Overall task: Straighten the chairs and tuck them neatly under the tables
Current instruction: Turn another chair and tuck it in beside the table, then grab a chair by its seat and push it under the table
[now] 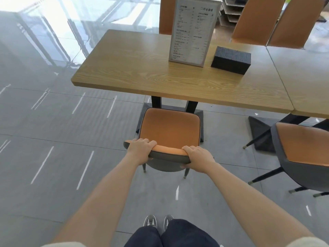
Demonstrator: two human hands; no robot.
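Chair (170,130) in grip: orange padded seat with rounded corners, grey shell back, thin dark legs with pale tips. Left hand (140,148) and right hand (197,157) are both closed over the top rail of the backrest, one at each end, fingers wrapped forward over the orange padding. Chair faces the table (142,68), seat front at the near edge and not under the top; the seat's front edge runs roughly parallel to that edge, over the table's black pedestal base. Table top is rectangular, light wood grain, long axis left to right, butted against a second top on the right. Upright menu stand (193,31) sits toward the far right of the top, and a black textured box (231,60) just beside it; box contents not visible. Second chair (302,152) of the same kind stands at the right, angled away from the table line. Floor (53,122) is glossy grey tile.
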